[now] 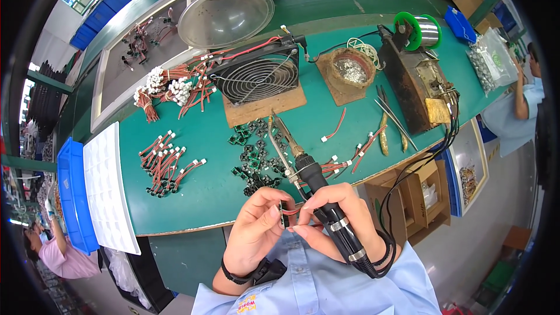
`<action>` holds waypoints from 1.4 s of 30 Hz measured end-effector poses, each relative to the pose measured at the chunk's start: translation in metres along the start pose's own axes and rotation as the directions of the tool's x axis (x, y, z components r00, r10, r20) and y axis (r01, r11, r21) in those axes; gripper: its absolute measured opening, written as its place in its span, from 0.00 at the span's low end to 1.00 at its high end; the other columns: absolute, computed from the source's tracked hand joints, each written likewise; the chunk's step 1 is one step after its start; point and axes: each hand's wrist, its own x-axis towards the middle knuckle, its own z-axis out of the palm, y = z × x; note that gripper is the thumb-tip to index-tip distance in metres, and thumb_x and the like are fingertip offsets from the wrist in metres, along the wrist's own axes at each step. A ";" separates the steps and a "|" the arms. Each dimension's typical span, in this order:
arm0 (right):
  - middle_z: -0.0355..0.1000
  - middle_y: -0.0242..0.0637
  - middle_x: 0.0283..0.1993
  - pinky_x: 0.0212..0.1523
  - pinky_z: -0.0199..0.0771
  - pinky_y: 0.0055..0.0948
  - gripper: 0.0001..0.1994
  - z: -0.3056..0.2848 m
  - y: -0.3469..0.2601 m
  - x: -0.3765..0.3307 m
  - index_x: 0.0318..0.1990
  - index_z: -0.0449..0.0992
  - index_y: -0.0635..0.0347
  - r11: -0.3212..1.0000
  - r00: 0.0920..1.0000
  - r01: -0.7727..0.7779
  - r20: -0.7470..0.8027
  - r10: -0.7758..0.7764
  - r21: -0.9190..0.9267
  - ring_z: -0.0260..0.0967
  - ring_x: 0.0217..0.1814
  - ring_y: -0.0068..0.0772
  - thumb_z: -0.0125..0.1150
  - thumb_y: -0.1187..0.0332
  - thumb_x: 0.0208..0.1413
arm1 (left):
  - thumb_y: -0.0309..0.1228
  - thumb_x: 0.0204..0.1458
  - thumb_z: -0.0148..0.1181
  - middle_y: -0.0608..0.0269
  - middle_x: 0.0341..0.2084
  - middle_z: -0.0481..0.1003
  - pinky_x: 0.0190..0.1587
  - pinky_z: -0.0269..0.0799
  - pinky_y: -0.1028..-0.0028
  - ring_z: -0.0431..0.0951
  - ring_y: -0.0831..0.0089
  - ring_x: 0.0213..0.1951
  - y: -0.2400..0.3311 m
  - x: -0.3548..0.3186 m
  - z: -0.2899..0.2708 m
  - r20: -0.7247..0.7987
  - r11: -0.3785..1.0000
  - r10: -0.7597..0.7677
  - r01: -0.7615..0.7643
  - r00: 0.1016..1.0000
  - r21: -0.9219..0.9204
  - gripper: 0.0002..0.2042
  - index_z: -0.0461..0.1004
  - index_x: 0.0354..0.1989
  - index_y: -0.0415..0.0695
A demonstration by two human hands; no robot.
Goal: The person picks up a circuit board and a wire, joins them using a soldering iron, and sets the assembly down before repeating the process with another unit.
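My left hand [252, 232] is closed on a small dark circuit board [284, 214], its thumb and fingers pinching the edges. Short red wires [291, 212] run from the board to the fingertips of my right hand [348, 213]. That hand also grips a black-handled soldering iron [312, 173] with a thin metal feed tube clamped alongside. The iron's tip points away from me, over a cluster of small black and green parts [256, 154] on the green bench [204, 210]. Whether the wires are joined to the board is too small to tell.
A fan [256, 79] on a wooden base stands behind the parts. Right of it are a round pot [350, 73], tweezers [392, 118] and a solder spool [423, 31]. Wired pieces [166, 166] lie left, beside a white tray [108, 186] and blue bin [76, 195]. Cables hang at right.
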 end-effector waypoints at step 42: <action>0.72 0.35 0.29 0.27 0.69 0.20 0.21 0.001 0.002 0.001 0.43 0.63 0.61 0.998 0.999 0.045 -0.002 -0.045 -0.037 0.71 0.28 0.23 0.66 0.79 0.42 | 0.31 0.57 0.52 0.61 0.39 0.69 0.43 0.65 0.77 0.69 0.75 0.41 -0.004 0.000 0.005 -0.013 0.996 0.047 -0.046 0.999 0.078 0.10 0.68 0.43 0.38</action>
